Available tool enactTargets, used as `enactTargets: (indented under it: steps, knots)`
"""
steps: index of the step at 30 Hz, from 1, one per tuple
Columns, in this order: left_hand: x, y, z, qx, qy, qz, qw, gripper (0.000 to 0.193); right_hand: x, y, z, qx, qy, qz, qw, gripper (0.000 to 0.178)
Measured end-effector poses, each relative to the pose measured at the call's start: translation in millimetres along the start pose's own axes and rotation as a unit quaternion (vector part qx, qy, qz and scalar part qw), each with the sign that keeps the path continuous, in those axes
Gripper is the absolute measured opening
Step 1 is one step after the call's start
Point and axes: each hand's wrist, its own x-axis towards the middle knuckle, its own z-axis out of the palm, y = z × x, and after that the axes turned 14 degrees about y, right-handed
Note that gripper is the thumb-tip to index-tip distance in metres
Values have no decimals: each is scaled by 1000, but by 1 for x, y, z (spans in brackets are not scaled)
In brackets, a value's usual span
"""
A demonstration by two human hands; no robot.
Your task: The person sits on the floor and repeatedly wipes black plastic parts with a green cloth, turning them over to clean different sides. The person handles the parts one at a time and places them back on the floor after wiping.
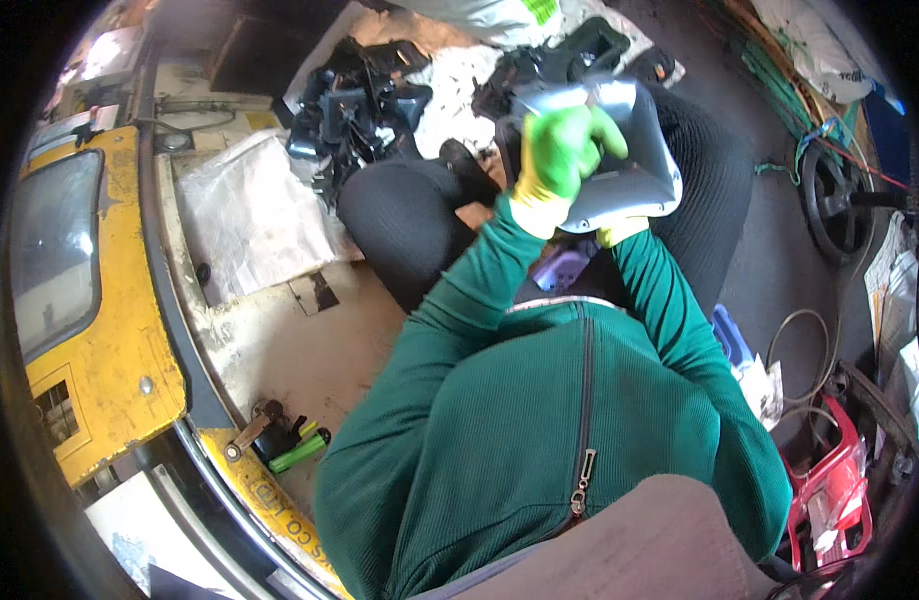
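A grey, tray-like plastic housing (651, 150) with a deep hollow and raised walls rests over my lap. My left hand (561, 155), in a green and yellow glove, is above its left side with the fingers curled. Slight blur hides whatever those fingers hold. At the housing's near edge is my right hand (624, 231), in a yellowish glove. It grips the housing from below, and most of its fingers are hidden underneath. A purple plastic object (562, 268) lies between my legs, just below the housing.
Black plastic parts (354, 110) are heaped beyond my knees, with more dark parts (569, 55) farther right. A clear plastic sheet (264, 215) lies at left beside a yellow machine (129, 330). A green-handled tool (299, 452) lies near it. At right are a black wheel (829, 205) and a red plastic stool (829, 490).
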Motion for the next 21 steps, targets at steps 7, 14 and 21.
enactTargets:
  steps: [7,14,21]
  knots:
    - [5,29,-20,-60,-127,108,984,50,-4,9,-2,-57,-3,-24,998,62]
    - [7,12,-7,-9,-116,110,987,51,-2,49,-3,9,16,28,999,53]
    - [5,-8,-1,-8,-52,29,998,47,-5,7,1,65,7,45,997,52]
